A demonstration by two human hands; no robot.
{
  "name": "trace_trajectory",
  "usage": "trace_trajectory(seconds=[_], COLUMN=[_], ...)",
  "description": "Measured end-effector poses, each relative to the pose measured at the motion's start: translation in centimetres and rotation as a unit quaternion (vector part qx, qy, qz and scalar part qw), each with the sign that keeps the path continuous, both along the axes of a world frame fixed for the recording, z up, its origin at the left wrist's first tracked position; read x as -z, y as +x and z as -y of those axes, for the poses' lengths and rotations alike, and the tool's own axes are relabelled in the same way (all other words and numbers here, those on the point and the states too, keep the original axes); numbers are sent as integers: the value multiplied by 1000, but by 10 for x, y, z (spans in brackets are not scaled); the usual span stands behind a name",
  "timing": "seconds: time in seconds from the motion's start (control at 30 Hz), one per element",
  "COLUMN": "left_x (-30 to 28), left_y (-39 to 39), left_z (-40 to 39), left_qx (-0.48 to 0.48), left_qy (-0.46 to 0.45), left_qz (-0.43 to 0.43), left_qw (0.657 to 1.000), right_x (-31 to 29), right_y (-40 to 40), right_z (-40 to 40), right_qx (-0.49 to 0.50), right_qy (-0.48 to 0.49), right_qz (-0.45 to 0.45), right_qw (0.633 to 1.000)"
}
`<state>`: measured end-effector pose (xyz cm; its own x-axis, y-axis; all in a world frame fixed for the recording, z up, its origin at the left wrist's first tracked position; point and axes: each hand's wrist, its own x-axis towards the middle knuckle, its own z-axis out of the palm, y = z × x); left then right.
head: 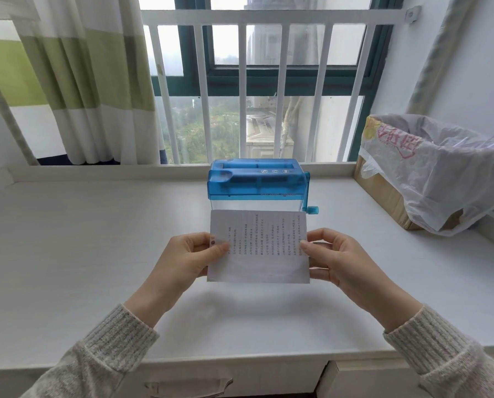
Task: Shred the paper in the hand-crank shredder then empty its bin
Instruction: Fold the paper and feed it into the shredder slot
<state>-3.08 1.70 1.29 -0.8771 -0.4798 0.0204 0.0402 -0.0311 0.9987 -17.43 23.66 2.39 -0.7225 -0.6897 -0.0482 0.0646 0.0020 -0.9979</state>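
Note:
A small sheet of paper (pixel 258 247) with printed lines of text is held up in the air between my hands, in front of the shredder. My left hand (pixel 187 258) pinches its left edge and my right hand (pixel 336 258) pinches its right edge. Behind the sheet stands the hand-crank shredder (pixel 256 178), with a blue translucent top, a slot along the top and a clear bin (pixel 257 204) below. Its blue crank (pixel 309 196) hangs down on the right side. The paper hides most of the clear bin.
The white desk (pixel 96 254) runs to a window with white bars (pixel 241 90). At the right stands a cardboard box lined with a plastic bag (pixel 438 170). A striped curtain (pixel 90 81) hangs at the left. Drawers (pixel 225 377) sit under the desk's front edge.

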Motion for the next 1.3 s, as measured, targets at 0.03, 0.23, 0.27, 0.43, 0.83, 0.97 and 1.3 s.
trace_trajectory(seconds=[0.03,0.23,0.27,0.43,0.83,0.97,1.3], left_x=[0,-6,-8,-24,-50,-47,-32], left_y=[0,1,1,-3,-8,-7,-14], left_z=[1,6,7,7,17,21,9], left_qx=[1,20,24,56,79,66,49], left_qy=[-4,-56,-64,-111,-166,-78,-3], left_qz=[4,32,35,50,56,7,-48], left_qw=[1000,998,997,991,981,995,998], right_x=[-3,-32,-38,-63,-58,-44,-14], right_y=[-2,-26,-30,-40,-28,-26,-8], right_z=[0,4,6,22,38,35,34], right_qx=[1,14,5,-100,-130,-104,19], right_qy=[5,54,63,153,165,108,-53], right_qz=[-16,-199,-219,-265,-280,-207,-5], right_qw=[1000,978,974,947,937,967,998])
